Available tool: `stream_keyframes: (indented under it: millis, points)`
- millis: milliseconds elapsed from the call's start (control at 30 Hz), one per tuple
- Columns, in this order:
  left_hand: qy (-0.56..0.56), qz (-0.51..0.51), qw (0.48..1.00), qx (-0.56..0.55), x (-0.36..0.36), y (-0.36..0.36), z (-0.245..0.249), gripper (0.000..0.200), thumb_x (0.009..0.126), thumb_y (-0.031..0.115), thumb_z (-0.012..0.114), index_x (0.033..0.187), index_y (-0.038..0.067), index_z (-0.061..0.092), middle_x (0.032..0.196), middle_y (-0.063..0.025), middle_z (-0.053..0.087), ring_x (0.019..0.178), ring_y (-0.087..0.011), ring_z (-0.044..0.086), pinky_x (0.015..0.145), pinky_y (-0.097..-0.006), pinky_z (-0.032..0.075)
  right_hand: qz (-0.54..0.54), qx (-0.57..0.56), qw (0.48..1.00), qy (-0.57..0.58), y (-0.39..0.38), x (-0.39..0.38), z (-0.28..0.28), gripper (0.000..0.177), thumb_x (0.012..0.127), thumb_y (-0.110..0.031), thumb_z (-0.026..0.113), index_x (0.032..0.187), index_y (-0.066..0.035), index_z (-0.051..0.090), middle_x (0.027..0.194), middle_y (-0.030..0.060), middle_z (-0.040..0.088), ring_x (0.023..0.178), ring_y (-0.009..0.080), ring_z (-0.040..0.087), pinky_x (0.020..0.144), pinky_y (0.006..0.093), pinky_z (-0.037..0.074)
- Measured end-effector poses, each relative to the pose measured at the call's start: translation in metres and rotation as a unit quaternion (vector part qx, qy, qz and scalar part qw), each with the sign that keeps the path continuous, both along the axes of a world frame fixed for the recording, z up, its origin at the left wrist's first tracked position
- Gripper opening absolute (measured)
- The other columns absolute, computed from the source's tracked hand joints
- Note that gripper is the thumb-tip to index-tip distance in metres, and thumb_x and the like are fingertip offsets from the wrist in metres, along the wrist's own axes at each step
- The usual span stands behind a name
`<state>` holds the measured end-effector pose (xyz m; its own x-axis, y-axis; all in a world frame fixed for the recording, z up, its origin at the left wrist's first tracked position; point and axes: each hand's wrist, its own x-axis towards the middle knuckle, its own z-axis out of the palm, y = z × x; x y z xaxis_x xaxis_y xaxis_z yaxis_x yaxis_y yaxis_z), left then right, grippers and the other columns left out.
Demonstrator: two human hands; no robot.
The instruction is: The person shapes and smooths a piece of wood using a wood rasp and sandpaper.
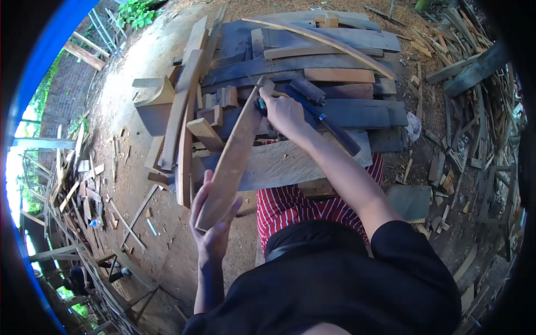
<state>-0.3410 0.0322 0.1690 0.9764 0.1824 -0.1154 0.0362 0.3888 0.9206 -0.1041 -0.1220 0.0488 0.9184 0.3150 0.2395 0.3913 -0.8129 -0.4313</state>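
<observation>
A long, flat wooden board [237, 148] slants up and away from me, tilted above the workbench. My left hand [215, 231] supports its near end, with the fingers along one side and the thumb on the other. At the far end, my right hand [285, 114] is closed on the board's edge; its fingertips are partly hidden. A small dark and teal item [261, 104] shows beside those fingers, too small to name. Under the right forearm lies a dark bar-like tool [340, 134] with a blue band. A dark curved block [307, 90] rests just beyond the right hand.
The workbench of dark planks [357, 113] carries a pale wide plank [301, 162], several small wooden blocks [226, 96] and a thin curved strip [324, 40]. Long boards [181, 111] lean at its left. Scrap wood piles [474, 111] stand right and left, and offcuts litter the ground.
</observation>
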Motion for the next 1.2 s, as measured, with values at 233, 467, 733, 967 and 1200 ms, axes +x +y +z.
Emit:
stream_keyframes:
  millis: [233,467,733,967,1200]
  points:
    - [0.116,-0.123,0.944,-0.282,0.009,0.012,0.012,0.08,0.084,0.031,0.06,0.148,0.005,0.018,0.146,-0.0201,0.03,0.134,-0.0406,0.032,0.096,-0.054,0.046,-0.022,-0.017,0.999,-0.029,0.005,0.0,-0.019,0.054,0.077,-0.012,0.06,0.13,-0.02,0.051,0.067,0.0149,0.066,0.063,0.0288,0.068,0.054,0.0391,0.054]
    - [0.239,-0.188,0.859,-0.413,0.01,0.031,-0.02,0.06,0.092,0.027,0.05,0.14,0.002,0.024,0.127,-0.0212,0.038,0.07,-0.0125,0.044,0.043,-0.0236,0.044,0.009,0.007,1.0,-0.026,-0.007,-0.04,0.0,0.06,0.076,-0.007,0.059,0.134,-0.018,0.048,0.067,0.016,0.065,0.063,0.0304,0.067,0.055,0.0418,0.054]
    - [0.26,-0.124,0.83,-0.478,-0.01,0.027,-0.061,0.047,0.09,0.022,0.048,0.128,0.001,0.031,0.108,-0.009,0.042,0.069,-0.012,0.045,0.046,-0.0258,0.044,0.053,-0.014,0.998,0.032,0.007,-0.035,-0.004,0.059,0.078,-0.006,0.056,0.136,-0.016,0.046,0.067,0.0164,0.066,0.061,0.0325,0.067,0.053,0.0426,0.054]
    - [0.285,-0.164,0.89,-0.315,-0.005,0.018,-0.063,0.04,0.09,0.023,0.052,0.121,0.002,0.038,0.1,-0.0044,0.046,0.07,-0.0104,0.045,0.047,-0.0241,0.042,0.071,-0.076,0.993,0.047,-0.005,-0.054,0.024,0.059,0.08,-0.009,0.056,0.137,-0.011,0.042,0.066,0.0183,0.066,0.061,0.0313,0.068,0.054,0.0415,0.055]
    - [0.271,-0.169,0.871,-0.373,-0.011,0.033,-0.088,0.048,0.092,0.035,0.052,0.122,0.001,0.035,0.102,-0.0045,0.041,0.068,-0.0083,0.044,0.044,-0.0213,0.039,0.058,-0.017,0.998,0.022,0.013,-0.029,-0.006,0.062,0.078,-0.004,0.056,0.138,-0.015,0.043,0.064,0.0194,0.064,0.059,0.0335,0.067,0.052,0.0447,0.054]
